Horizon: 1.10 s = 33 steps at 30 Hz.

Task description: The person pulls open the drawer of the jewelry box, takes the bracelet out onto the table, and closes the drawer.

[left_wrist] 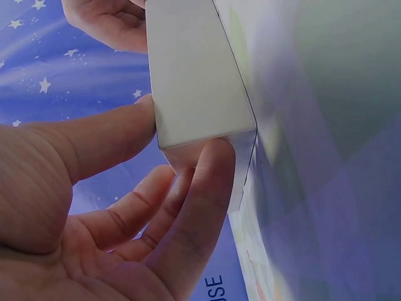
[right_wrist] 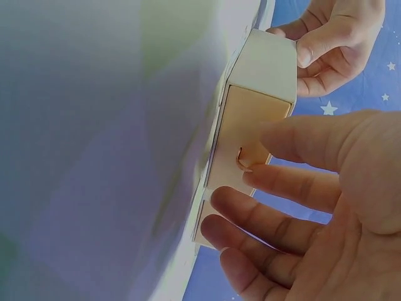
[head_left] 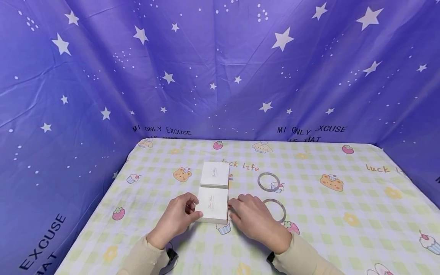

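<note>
A small white drawer-style gift box (head_left: 212,204) with faint red lettering lies on the table, with a matching box (head_left: 215,173) right behind it. My left hand (head_left: 178,214) holds the near box at its left end, the thumb (left_wrist: 119,135) at the upper edge and a finger (left_wrist: 216,169) against the end face. On the other side, the peach drawer front (right_wrist: 229,138) carries a small ribbon loop (right_wrist: 240,162). My right hand (head_left: 252,217) is at that front, index fingertip right at the loop, thumb above it, other fingers loosely bent.
Two greyish bangles lie right of the boxes, a far bangle (head_left: 259,182) and a near bangle (head_left: 284,213) partly behind my right hand. A checked cloth (head_left: 371,240) with cartoon prints covers the table. Purple star-patterned curtains (head_left: 220,57) stand at the back and sides.
</note>
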Tool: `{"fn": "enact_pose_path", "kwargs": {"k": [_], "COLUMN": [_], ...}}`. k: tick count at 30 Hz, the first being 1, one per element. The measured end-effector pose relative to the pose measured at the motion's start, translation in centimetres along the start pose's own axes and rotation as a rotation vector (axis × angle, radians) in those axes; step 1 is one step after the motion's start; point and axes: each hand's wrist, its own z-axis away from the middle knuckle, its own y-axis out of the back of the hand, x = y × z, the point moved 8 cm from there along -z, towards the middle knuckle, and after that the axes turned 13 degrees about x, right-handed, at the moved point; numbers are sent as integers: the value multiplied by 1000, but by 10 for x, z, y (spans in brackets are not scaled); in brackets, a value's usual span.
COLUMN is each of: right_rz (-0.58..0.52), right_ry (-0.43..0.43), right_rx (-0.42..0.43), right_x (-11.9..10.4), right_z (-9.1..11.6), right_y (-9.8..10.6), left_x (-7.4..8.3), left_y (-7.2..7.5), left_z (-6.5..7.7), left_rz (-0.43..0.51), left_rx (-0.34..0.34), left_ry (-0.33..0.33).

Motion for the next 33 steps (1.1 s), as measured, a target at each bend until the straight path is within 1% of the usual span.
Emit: {"fn": "enact_pose_path", "kwargs": {"k": [13, 21, 24, 29, 33], "right_rz": [-16, -22, -29, -25, -27], "right_ry": [-3, 8, 1, -2, -15], "right_rx": [-49, -64, -62, -41, -26], "right_x": [-1, 1, 3, 6, 10], "right_z": [2, 2, 2, 4, 6], "right_y": [-2, 1, 4, 8, 12], "left_x": [1, 1, 1, 2, 3], "left_y": [0, 1, 1, 3, 7], "left_z": [1, 0, 0, 0, -2], "left_rz": [0, -18, -30, -63, -80], "left_rx": [0, 9, 14, 35, 76], "left_ry": [7, 4, 4, -10, -23]}}
